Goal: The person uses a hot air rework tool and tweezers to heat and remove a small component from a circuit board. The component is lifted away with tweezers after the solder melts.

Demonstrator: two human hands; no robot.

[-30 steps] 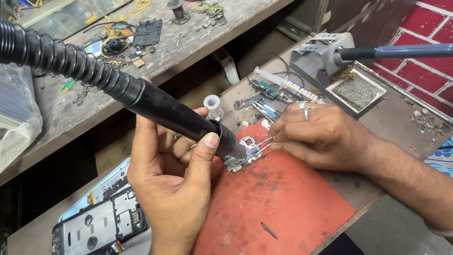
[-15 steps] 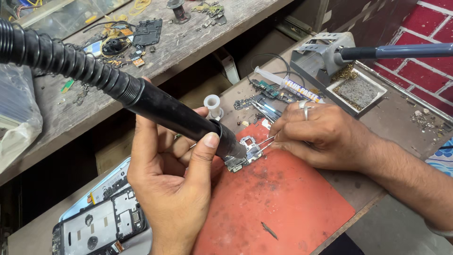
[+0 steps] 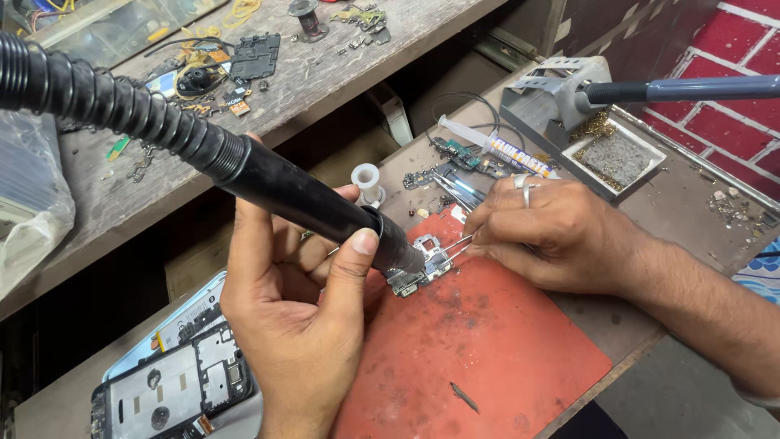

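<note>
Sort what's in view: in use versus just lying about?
In use: hot-air wand in left hand, nozzle over small circuit board on red mat; tweezers in right hand.

Lying about: opened phone, syringe, soldering iron, white spool.

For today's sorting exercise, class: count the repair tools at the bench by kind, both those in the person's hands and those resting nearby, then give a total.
Hot-air wand with ribbed hose, in the left hand: 1
Tweezers, in the right hand: 1
Soldering iron in its metal stand: 1
Syringe on the bench: 1
Total: 4
</note>
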